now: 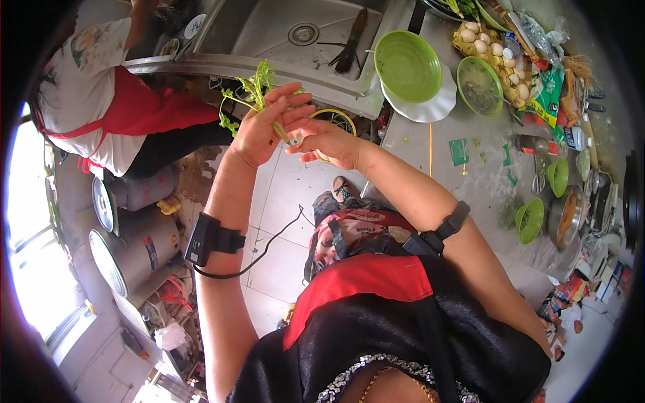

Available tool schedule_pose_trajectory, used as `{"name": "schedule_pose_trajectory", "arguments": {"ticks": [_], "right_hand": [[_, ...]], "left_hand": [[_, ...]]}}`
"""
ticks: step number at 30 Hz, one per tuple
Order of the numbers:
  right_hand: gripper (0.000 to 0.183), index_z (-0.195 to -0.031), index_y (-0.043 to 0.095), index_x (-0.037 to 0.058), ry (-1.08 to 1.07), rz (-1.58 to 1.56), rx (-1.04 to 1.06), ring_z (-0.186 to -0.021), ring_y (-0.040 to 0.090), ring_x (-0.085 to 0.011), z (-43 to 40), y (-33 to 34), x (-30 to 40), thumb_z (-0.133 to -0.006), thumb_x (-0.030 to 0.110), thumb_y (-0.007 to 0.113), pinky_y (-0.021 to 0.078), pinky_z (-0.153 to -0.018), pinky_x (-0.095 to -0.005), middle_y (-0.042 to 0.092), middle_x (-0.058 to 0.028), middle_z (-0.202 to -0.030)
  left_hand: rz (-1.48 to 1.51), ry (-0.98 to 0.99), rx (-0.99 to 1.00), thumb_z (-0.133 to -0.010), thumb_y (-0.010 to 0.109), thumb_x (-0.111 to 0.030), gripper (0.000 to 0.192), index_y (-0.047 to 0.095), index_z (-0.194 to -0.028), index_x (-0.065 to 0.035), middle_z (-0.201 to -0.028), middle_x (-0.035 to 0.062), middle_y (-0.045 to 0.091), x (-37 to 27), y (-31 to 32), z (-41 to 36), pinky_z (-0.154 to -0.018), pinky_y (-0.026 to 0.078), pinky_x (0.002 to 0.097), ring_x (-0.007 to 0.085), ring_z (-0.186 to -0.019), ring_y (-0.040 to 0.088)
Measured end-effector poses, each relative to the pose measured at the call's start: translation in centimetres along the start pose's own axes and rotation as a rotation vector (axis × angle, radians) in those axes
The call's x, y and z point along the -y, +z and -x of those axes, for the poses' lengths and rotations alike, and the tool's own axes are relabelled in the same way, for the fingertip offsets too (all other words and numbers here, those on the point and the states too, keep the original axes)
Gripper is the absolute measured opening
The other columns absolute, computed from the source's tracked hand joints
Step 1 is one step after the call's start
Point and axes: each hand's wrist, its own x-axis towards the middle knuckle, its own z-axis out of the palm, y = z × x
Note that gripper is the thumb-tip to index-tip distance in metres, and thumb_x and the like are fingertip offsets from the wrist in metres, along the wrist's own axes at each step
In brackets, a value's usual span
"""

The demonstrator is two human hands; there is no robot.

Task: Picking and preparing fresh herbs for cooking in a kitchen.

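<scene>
Leafy green celery [260, 83] lies across the palm of my left hand [267, 118], its stem under the thumb and its leaves sticking out past the wrist side. The fingers of that hand are stretched out to the right. My right hand [332, 143] meets it from the right, thumb and fingers curled at the lower end of the stem. A small pale bit shows between those fingertips. Both hands are raised over the tiled floor, just in front of the sink edge.
A steel sink [272, 30] with a dark-handled brush [352, 40] lies ahead. On the right counter are a green plate [408, 65], a white dish [428, 108], a green-rimmed bowl [479, 85] and eggs in a tray [481, 46]. A person in a red apron [151, 108] stands left, near gas cylinders [141, 242].
</scene>
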Motion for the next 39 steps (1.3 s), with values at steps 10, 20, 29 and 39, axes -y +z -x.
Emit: {"name": "schedule_pose_trajectory", "arguments": {"ticks": [10, 20, 29, 39], "right_hand": [[0.028, -0.103, 0.058, 0.0051, -0.178, 0.609, -0.372, -0.072, 0.061, -0.0303, -2.1, -7.5, -4.2, -0.077, 0.015, 0.058, 0.0466, -0.064, -0.0366, 0.064, -0.0148, -0.08], [0.02, -0.093, 0.058, -0.0002, -0.54, 0.224, -0.127, -0.056, 0.047, -0.0073, -0.9, -0.9, 4.8, -0.085, 0.018, 0.055, 0.0396, -0.052, -0.0232, 0.054, 0.0, -0.063], [0.023, -0.095, 0.06, 0.0011, -0.142, 0.282, -0.303, -0.059, 0.054, -0.0093, -1.0, -8.2, -1.4, -0.089, 0.021, 0.049, 0.0414, -0.051, -0.0222, 0.057, -0.0029, -0.068], [0.036, -0.121, 0.049, 0.0039, 0.013, 0.402, -0.31, -0.082, 0.057, -0.0116, -1.0, -9.9, -0.3, -0.088, 0.017, 0.049, 0.0447, -0.065, -0.0242, 0.054, -0.0071, -0.115]], "left_hand": [[-0.262, -0.008, 0.108, -0.089, 0.041, -0.012, 0.031, 0.047, -0.116, 0.0017, -0.08, 0.0119, 0.061, -1.8, 1.7, 1.1, -0.042, 0.036, 0.0195, 0.0095, -0.045, 0.046], [-0.199, -0.234, 0.294, -0.085, 0.043, -0.01, 0.016, 0.052, -0.095, -0.0013, -0.07, 0.012, 0.058, -1.9, 2.7, 2.6, -0.036, 0.03, 0.0197, 0.008, -0.034, 0.037], [-0.316, -0.179, 0.105, -0.087, 0.041, -0.012, 0.019, 0.052, -0.097, 0.0007, -0.06, 0.0105, 0.054, -4.3, 1.9, 4.9, -0.038, 0.026, 0.017, 0.0049, -0.032, 0.03], [-0.3, -0.106, 0.15, -0.086, 0.044, -0.012, 0.024, 0.053, -0.104, 0.0014, -0.065, 0.0096, 0.056, -3.8, 1.5, 4.9, -0.039, 0.025, 0.016, 0.0033, -0.034, 0.032]]}}
